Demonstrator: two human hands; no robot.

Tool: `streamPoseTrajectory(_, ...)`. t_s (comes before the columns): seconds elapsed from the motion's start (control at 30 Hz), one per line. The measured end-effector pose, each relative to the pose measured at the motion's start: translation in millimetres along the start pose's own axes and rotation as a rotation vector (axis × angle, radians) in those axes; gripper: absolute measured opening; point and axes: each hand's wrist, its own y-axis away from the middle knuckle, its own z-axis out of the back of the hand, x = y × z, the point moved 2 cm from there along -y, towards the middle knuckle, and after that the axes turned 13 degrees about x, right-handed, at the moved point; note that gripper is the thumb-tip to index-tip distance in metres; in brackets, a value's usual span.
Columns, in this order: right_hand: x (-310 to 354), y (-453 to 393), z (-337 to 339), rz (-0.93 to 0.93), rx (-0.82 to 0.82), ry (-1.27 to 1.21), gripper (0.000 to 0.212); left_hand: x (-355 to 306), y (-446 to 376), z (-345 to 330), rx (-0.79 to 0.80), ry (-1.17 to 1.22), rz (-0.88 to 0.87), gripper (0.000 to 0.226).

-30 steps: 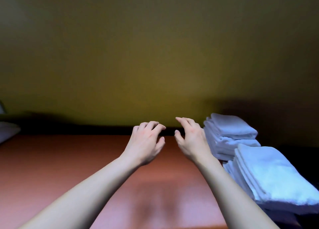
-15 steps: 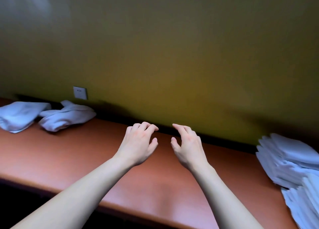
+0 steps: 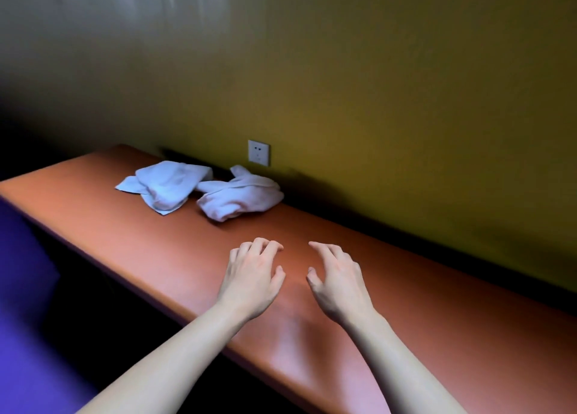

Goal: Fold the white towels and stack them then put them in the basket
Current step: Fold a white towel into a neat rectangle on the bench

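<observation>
Two crumpled white towels lie on the reddish-brown table (image 3: pixel 437 335) near the wall: one towel (image 3: pixel 165 186) at the far left, a second bunched towel (image 3: pixel 239 197) just right of it. My left hand (image 3: pixel 253 277) and my right hand (image 3: pixel 338 281) hover side by side over the table's middle, fingers curled and apart, holding nothing. Both hands are nearer to me than the towels, well short of them. No basket and no folded stack is in view.
A white wall socket (image 3: pixel 258 152) sits on the yellow-green wall just above the towels. The table's front edge (image 3: pixel 150 291) runs diagonally from upper left to lower right, with dark floor and a purple patch (image 3: pixel 22 335) beyond it on the left.
The view has swung left: the folded stacks at the right have left the frame and the two crumpled towels have come toward the centre. Both hands stay empty, side by side.
</observation>
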Motion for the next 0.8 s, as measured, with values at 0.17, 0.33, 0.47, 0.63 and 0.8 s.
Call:
streamPoseTrajectory(0.17,12.9,-49.2,-58.6,-0.012,0.157,0.057,0.063,77.4,-29.5,-24.8,-0.001,-0.031,0.160,0.054)
streamPoseTrajectory(0.33,12.7,-73.8,-101.7,-0.047,0.181,0.122,0.073,135.4,-80.9,-36.0,0.032,-0.033,0.275,0.070)
streamPoseTrajectory(0.47,5.6,-79.9,-114.5,-0.048,0.121,0.141,0.071,162.1,-127.0,-36.8,-0.007,-0.099,0.322,0.080)
streamPoseTrajectory(0.63,5.5,-79.1,-114.6,-0.048,0.095,0.120,0.068,184.6,-179.4,-39.7,0.080,-0.018,0.369,0.090)
streamPoseTrajectory(0.8,5.8,-79.5,-113.5,-0.056,0.074,0.120,0.069,190.2,-201.5,-38.7,0.117,0.109,0.298,0.055)
